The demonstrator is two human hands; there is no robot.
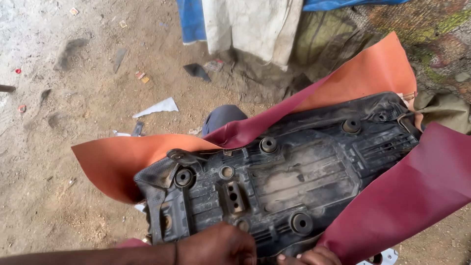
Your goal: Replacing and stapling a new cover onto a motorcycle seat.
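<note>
A black plastic motorcycle seat base (279,181) lies upside down, its ribbed underside with round rubber mounts facing up. Under and around it spreads a maroon vinyl sheet (412,196), whose orange backing (117,162) shows at the left and top right. My left hand (218,245) reaches in from the bottom left and rests on the near edge of the base, fingers curled. My right hand (309,256) shows only knuckles and fingertips at the bottom edge, pressed where the maroon sheet meets the base. Whether either hand pinches the sheet is hidden.
Sandy dirt ground (64,88) with scraps of paper (159,107) and litter lies to the left. Hanging white cloth (250,24) and blue cloth (191,19) stand at the top. A patterned fabric pile (431,44) is at the top right. A dark grey knee (223,117) shows behind the sheet.
</note>
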